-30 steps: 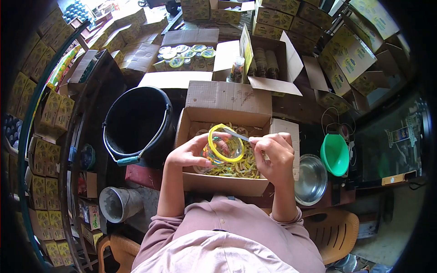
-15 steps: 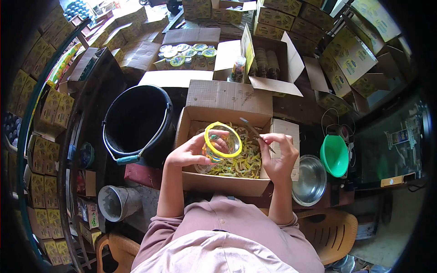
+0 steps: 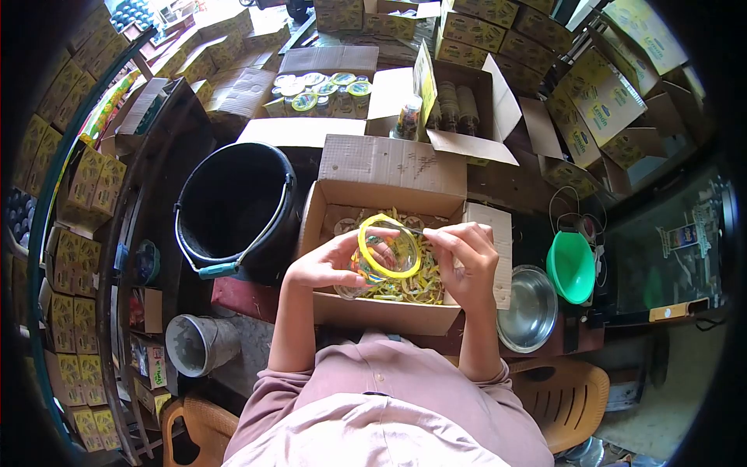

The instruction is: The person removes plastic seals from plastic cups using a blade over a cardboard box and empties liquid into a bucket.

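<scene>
My left hand (image 3: 331, 262) is wrapped round a clear plastic cup (image 3: 390, 246) with a thick yellow rim and colourful printing on its side. The cup is tilted, its rim facing up towards me. Pinched in my right hand (image 3: 469, 261) is a slim dark knife (image 3: 421, 232), its tip at the right side of the yellow rim. The knife is mostly hidden by my fingers. Both hands are over an opened cardboard box (image 3: 389, 316), in which many yellow and green strips (image 3: 430, 282) lie loose.
A black bucket (image 3: 204, 251) stands left of the box, and a grey bucket (image 3: 187, 346) sits lower. To the right are a steel bowl (image 3: 527, 310) and a green basin (image 3: 572, 267). Behind, one carton holds lidded cups (image 3: 313, 92); another holds stacked cups (image 3: 457, 105).
My right hand has shifted slightly left and down, bringing the knife to the cup's rim. The cup has turned and moved a little right and down in my left hand.
</scene>
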Available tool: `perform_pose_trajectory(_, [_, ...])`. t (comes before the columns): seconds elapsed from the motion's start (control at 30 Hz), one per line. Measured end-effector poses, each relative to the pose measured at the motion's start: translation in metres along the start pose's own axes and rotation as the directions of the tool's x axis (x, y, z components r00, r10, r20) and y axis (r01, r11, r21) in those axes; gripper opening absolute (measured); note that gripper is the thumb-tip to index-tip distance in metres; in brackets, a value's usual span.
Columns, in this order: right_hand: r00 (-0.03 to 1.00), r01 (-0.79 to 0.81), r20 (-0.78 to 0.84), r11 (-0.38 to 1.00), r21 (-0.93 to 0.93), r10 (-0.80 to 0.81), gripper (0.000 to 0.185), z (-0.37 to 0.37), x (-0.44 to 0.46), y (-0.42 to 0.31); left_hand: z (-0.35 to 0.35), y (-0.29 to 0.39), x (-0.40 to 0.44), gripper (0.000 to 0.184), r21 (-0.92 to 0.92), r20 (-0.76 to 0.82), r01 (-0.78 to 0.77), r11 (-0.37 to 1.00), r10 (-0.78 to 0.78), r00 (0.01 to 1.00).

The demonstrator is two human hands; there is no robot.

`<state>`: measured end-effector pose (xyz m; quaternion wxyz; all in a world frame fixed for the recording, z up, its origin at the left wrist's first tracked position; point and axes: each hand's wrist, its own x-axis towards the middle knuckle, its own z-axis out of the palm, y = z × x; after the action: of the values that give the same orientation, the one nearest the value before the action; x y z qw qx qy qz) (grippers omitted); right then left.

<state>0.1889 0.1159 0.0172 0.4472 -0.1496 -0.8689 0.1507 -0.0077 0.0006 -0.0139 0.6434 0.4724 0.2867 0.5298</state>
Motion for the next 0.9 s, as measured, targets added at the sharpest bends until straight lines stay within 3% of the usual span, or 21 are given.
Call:
perform_pose_trajectory(0.37, [0.999,-0.041,-0.010,0.997,0.072,0.042,0.023,0.0001,-0.0028,0.0024,-0.0026,-0.0034,0.0009,0.073,-0.001,0.006,0.019,1.000,-0.019,1.000])
perform_pose_trajectory(0.9, [0.999,-0.009,0.031,1.000,-0.019,0.010,0.024,-0.0061,-0.0042,0.0028,-0.0023,-0.0032,0.0024,0.071,-0.023,0.037,0.018,1.000,-0.017,0.999])
